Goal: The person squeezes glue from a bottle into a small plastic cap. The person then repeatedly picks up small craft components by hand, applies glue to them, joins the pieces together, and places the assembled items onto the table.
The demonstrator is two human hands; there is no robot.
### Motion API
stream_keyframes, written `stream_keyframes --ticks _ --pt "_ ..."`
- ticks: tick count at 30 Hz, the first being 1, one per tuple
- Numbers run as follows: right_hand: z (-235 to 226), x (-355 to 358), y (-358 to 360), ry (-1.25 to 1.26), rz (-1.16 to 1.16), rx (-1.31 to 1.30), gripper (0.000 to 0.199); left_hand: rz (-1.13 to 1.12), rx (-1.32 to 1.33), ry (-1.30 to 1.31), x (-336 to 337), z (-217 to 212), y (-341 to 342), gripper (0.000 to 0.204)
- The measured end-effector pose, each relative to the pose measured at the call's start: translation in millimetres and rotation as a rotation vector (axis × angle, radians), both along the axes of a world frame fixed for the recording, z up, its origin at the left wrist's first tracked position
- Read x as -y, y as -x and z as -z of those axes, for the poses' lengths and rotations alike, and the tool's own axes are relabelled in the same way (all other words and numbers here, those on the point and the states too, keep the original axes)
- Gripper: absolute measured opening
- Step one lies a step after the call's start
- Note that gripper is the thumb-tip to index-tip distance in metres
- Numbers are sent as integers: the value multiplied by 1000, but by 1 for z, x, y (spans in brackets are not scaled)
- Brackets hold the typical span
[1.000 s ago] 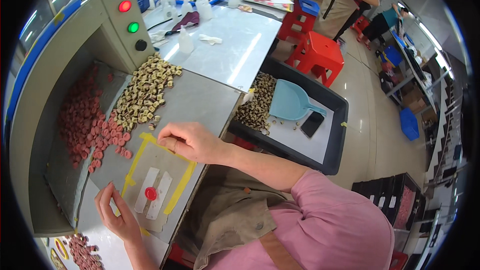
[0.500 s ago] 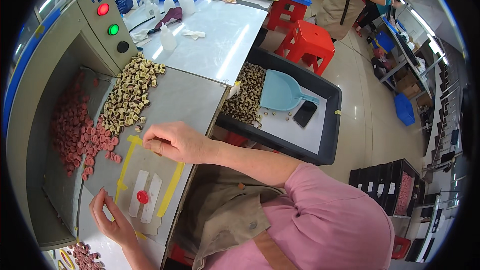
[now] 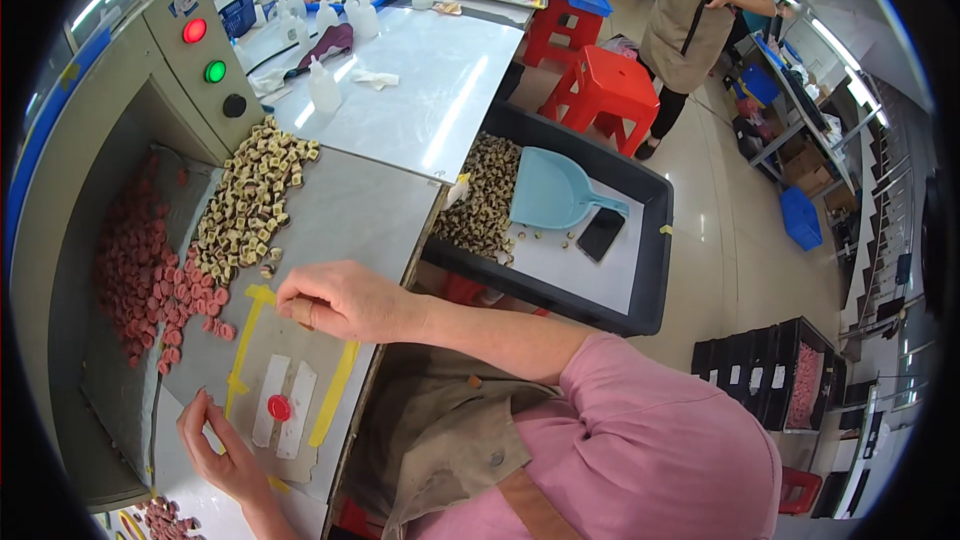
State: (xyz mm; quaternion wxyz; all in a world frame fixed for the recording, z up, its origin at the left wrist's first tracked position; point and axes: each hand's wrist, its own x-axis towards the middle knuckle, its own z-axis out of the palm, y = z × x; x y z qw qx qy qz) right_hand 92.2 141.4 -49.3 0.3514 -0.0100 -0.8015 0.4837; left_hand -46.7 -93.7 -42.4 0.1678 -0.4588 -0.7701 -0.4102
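Observation:
Over the far end of a yellow-taped rectangle on the bench is my right hand (image 3: 350,302), its fingers curled into a pinch. What lies between the fingertips, if anything, is hidden; a tan band (image 3: 301,312) shows at the thumb. My left hand (image 3: 225,455) hovers at the rectangle's near left side, fingers apart and seemingly holding nothing. Between two white strips (image 3: 295,410) sits a small round red piece (image 3: 279,407), touched by neither hand. Beyond my hands lie a heap of small cream-and-dark pieces (image 3: 240,205) and a heap of pink round pieces (image 3: 140,275).
A machine housing (image 3: 120,90) with lit red and green buttons stands at the left. White squeeze bottles (image 3: 324,88) are on the far table. To the right, a black tub (image 3: 655,270) holds a blue dustpan (image 3: 550,188) and a phone (image 3: 601,234). A co-worker (image 3: 690,15) stands beyond red stools (image 3: 605,90).
My view has shifted slightly, and both hands keep nearly the same poses over the bench. The co-worker in the background has moved, so dark trousers now show below the apron.

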Motion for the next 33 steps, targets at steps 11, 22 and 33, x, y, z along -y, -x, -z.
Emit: stream_keyframes --ticks 11,22,33 --pt "-3 3 -1 37 9 -5 12 11 38 19 1 -2 -2 18" --pt "2 2 -2 -16 37 -53 12 -12 30 29 1 1 -3 19" --pt "4 2 -5 -62 52 -22 7 -17 14 22 0 1 -6 19"
